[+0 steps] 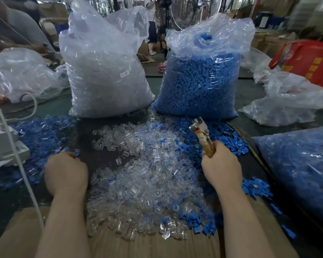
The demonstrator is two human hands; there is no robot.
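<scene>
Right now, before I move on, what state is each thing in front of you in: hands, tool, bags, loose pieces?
Left hand: fingers curled at the blue pieces; grip hidden.
Right hand: grips the hand tool, metal head up.
Clear-piece bag: upright, top loose.
Blue-piece bag: upright, top loose.
Clear pieces: loose heap between the hands.
Side bag: lying at right, holds blue pieces.

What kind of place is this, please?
Probably a small-parts assembly workshop: a big bag of clear pieces, a bag of blue pieces, and a plier-like tool in the right hand.
</scene>
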